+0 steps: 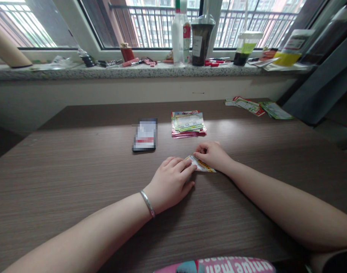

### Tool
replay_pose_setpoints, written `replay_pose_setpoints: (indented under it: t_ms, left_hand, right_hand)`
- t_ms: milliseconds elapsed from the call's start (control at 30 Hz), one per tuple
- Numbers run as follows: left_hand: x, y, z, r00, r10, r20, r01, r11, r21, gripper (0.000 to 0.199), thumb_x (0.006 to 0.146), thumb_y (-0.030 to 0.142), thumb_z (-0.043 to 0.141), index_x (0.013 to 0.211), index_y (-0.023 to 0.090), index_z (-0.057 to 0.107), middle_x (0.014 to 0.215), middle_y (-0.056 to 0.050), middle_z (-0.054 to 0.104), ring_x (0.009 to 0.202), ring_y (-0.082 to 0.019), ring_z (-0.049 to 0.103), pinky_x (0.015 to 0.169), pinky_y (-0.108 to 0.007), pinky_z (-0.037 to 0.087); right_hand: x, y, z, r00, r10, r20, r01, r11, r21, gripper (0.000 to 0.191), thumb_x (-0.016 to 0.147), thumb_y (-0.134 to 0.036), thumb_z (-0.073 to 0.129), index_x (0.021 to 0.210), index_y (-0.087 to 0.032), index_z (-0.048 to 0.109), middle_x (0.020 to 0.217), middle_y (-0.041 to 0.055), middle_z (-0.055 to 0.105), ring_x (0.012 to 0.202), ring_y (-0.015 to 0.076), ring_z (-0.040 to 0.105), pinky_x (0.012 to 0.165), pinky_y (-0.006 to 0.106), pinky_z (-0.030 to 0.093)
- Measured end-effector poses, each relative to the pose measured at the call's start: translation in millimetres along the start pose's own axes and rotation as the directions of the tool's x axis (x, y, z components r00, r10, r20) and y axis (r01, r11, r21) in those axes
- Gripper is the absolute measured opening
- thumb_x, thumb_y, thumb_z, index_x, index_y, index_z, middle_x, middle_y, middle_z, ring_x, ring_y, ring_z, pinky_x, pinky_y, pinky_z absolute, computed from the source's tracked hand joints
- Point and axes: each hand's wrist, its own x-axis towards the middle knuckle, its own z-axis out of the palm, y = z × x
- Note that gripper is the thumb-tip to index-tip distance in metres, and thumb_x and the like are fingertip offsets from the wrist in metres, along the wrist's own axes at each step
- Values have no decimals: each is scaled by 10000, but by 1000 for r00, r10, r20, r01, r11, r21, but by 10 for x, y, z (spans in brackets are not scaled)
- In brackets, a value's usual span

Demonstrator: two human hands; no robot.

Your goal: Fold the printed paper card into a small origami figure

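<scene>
The paper slip (205,167) lies partly under spread left fingers (182,165), its far edge at curled right fingers (202,150) (grip unclear)

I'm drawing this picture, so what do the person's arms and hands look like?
The left forearm and right forearm are bare. A thin, rounded, silver-coloured bangle circles the left wrist; the right wrist shows none. The left hand and right hand wear no gloves.

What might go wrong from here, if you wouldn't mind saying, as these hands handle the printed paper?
The printed paper could crease or skew, since the left hand rests on it while the right hand is at its upper edge. The stack beyond might spread if the right hand bumped it; its edges look uneven.
</scene>
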Motion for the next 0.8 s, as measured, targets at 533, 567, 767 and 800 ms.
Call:
replay_pose_setpoints:
  t_ms: [533, 567, 767, 800]
  left_hand:
    - [-4, -6, 27, 999, 36, 30, -37, 999, 31, 406, 900, 361, 498, 1261, 180, 537, 1241, -108, 577, 1139, -279, 517, 987, -437, 452]
    - [-2, -9, 15, 998, 45, 48, -46, 999, 26, 408, 902, 359, 489, 1262, 174, 536, 1219, -107, 586, 1127, -275, 523, 993, -436, 447]
    - [-5, -37, -54, 992, 73, 98, -73, 997, -4, 431, 863, 364, 524, 1259, 194, 532, 1237, -88, 576, 1150, -276, 513, 1066, -484, 369]
    - [-6, -41, -60, 992, 76, 104, -76, 997, -7, 440, 864, 365, 522, 1267, 188, 526, 1244, -95, 571, 1156, -279, 507, 1039, -465, 399]
  right_hand:
    - [1, 23, 4, 1000, -10, -9, 9, 1000, -27, 144, 761, -296, 618, 681, -199, 686, 606, -21, 604, 578, 109, 479, 577, 253, 280]
    - [1, 22, 3, 1000, -12, -9, 11, 999, -31, 145, 763, -298, 618, 681, -198, 685, 610, -20, 606, 580, 110, 480, 579, 253, 280]
    - [0, 17, -9, 1000, -16, -3, 16, 999, -42, 150, 771, -301, 613, 690, -202, 691, 611, -21, 606, 587, 110, 485, 586, 255, 278]
    - [-1, 12, -12, 1000, -15, -2, 15, 999, -41, 148, 772, -300, 612, 693, -203, 692, 614, -20, 607, 588, 111, 487, 585, 255, 280]
